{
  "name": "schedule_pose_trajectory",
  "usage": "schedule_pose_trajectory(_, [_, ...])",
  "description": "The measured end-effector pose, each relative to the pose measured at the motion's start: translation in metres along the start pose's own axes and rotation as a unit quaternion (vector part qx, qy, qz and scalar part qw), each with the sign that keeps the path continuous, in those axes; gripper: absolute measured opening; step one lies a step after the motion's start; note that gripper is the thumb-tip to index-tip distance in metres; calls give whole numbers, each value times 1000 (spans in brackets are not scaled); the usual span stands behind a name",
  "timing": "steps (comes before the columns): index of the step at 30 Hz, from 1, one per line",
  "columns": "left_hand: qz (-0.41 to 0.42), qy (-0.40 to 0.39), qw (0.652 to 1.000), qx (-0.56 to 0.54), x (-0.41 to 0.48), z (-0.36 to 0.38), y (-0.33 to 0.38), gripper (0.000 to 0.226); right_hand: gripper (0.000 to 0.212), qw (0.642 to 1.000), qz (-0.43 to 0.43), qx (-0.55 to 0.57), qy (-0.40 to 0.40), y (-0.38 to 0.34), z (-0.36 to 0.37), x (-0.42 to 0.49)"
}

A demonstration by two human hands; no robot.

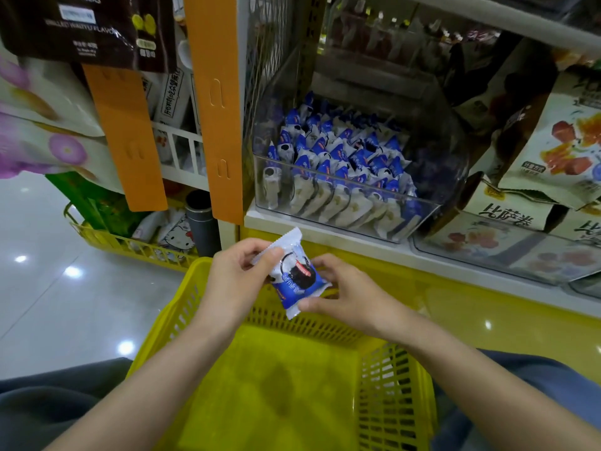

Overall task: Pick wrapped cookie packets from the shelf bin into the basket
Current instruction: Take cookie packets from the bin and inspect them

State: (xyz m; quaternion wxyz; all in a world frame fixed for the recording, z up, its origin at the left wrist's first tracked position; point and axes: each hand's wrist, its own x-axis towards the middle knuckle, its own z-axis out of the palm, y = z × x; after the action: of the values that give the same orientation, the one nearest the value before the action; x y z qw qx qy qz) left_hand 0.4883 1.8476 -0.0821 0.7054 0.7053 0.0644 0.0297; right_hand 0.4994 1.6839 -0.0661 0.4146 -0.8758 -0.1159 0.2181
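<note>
Blue-and-white cookie packet (pixel 294 277) sits pinched between both your hands, held above the far rim of the yellow basket (pixel 292 385). Head view: your left hand (pixel 235 281) closes thumb and fingers on the packet's upper crimped edge; your right hand (pixel 348 292) grips its lower right corner. Basket floor shows bare. Clear shelf bin (pixel 341 190) beyond, packed with matching packets standing in rows. Orange strips (pixel 214 102) hang to its left.

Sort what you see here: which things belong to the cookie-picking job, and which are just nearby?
Job: cookie packet held by left hand and right hand; clear shelf bin; yellow basket.
Nearby: orange strips; pizza-roll boxes; grey flask.
</note>
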Motion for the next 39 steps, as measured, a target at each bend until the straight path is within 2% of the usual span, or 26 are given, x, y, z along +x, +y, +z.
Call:
schedule_pose_trajectory(1, [21,-13,999,34,0,-1,0,14,41,1000,-21,1,13,-2,1,-1])
schedule_pose_trajectory(4, [53,-59,992,96,-3,2,1,17,20,994,-69,21,81,-6,1,-3])
schedule_pose_trajectory(9, [12,-64,998,2,-4,6,3,16,7,983,-72,65,154,-7,-3,-2])
schedule_pose_trajectory(15, [41,-86,995,39,-5,6,3,14,16,982,-86,13,167,-9,-1,-4])
schedule_pose_trajectory(19, [38,-101,993,41,-4,5,0,14,8,979,-103,-38,170,-11,-2,-6])
schedule_pose_trajectory(26, [43,-87,995,32,-1,8,0,13,7,927,-148,-225,260,-15,-8,-13])
schedule_pose_trajectory(29, [39,-22,998,48,1,5,-2,14,12,914,-173,-178,320,-16,-17,-15])
schedule_pose_trajectory(31, [-10,-33,998,46,2,2,-1,17,14,911,-193,-126,342,-16,-21,-14])
schedule_pose_trajectory(34, [-176,-124,974,-72,1,1,4,45,11,909,-249,-123,311,-13,-17,-14])
schedule_pose_trajectory(35, [-200,-142,964,-106,0,1,6,53,13,907,-267,-142,292,-12,-13,-15])
schedule_pose_trajectory(37, [-192,-137,959,-159,-1,0,8,54,17,896,-300,-192,267,-10,-5,-14])
schedule_pose_trajectory(39, [-146,-104,970,-167,-2,1,11,34,18,878,-330,-239,250,-8,1,-12])
